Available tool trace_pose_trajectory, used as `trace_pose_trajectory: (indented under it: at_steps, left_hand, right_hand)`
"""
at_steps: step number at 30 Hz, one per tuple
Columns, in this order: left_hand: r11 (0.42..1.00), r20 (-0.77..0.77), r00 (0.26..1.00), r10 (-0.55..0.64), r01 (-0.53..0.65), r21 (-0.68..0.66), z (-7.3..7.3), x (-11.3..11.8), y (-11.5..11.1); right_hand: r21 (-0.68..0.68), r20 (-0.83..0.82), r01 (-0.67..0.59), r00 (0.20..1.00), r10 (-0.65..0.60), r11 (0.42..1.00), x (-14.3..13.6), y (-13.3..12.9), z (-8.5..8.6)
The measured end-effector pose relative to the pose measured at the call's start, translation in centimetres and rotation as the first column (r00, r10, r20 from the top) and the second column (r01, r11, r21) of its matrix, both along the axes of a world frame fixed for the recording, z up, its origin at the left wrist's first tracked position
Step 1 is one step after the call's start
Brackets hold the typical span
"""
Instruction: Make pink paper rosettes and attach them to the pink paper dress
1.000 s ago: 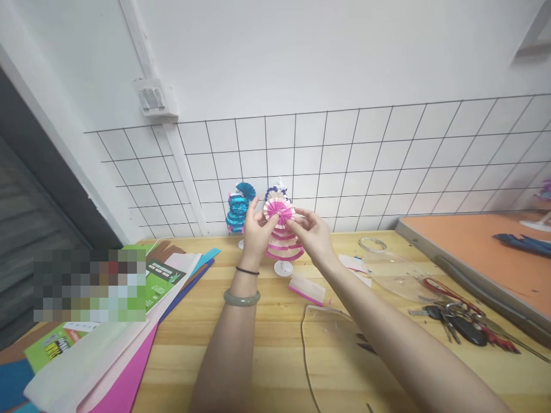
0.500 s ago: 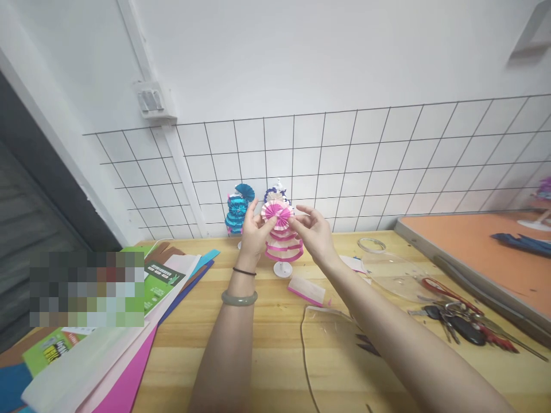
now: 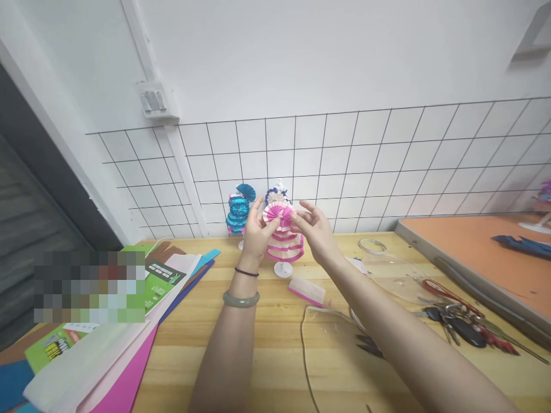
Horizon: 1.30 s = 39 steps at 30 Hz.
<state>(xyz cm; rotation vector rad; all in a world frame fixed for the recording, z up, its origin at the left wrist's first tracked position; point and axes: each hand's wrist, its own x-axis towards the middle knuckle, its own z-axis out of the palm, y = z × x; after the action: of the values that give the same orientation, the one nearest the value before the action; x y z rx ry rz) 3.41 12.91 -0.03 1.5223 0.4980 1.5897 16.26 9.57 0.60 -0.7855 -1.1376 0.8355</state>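
A pink and white pleated paper rosette is pinched at its lower edge between my left hand and my right hand. Thumbs and fingertips meet the paper from both sides, while some other fingers stay raised. Just behind it stands a tiered paper dress, cream with pink bands, on a round white base. Whether the rosette touches the dress I cannot tell. A blue pleated paper figure stands left of my left hand. Dark blue and white paper trim shows above the rosette.
Coloured paper sheets and a green packet are stacked at the left. A cream strip with a pink edge lies in front of the dress. Keys, a clear plastic sheet and a wire coil lie right. An orange board stands beyond.
Both hands still pinch the rosette, with only a slight shift of the fingers around its lower edge. The view has moved slightly.
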Motion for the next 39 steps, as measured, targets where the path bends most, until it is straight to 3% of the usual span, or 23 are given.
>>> trace_pose_trajectory:
  at_steps: [6,9,13,16,19,23,28,39]
  left_hand:
    - [0.998,-0.109,0.992,-0.063,0.064,0.007,0.2,0.5,-0.8]
    - [0.996,-0.169,0.984,-0.063,0.072,0.046,0.6,0.2,-1.1]
    - [0.993,-0.126,0.987,0.101,-0.092,0.075,0.7,-0.6,-0.4]
    - [0.966,-0.075,0.964,0.256,-0.254,0.039,0.2,-0.8,0.6]
    - [0.944,-0.155,0.931,0.330,-0.326,0.047,-0.7,-0.5,1.3]
    - [0.948,-0.239,0.917,0.318,-0.301,0.105,-1.7,0.3,1.5]
    - [0.960,-0.223,0.935,0.277,-0.262,0.093,-2.3,0.8,1.7]
    - [0.958,-0.241,0.927,0.287,-0.278,0.070,-2.4,0.8,1.6]
  right_hand:
    - [-0.023,-0.016,-0.097,0.995,0.096,0.995,0.3,-0.1,0.1]
    - [-0.063,-0.032,-0.072,0.997,0.070,0.995,1.5,0.2,-0.2]
    - [-0.116,-0.053,0.005,0.999,-0.011,0.993,3.8,0.8,-0.4]
    - [-0.128,-0.066,-0.010,0.998,0.002,0.992,5.3,1.2,-0.3]
    - [-0.139,-0.042,-0.035,0.999,0.030,0.990,6.1,1.2,-0.3]
    - [-0.143,-0.015,-0.015,1.000,0.013,0.990,6.3,0.9,-0.6]
    - [-0.173,-0.013,-0.012,1.000,0.010,0.985,6.3,0.4,-1.3]
    - [-0.151,0.026,-0.053,0.998,0.058,0.987,6.3,0.4,-1.3]
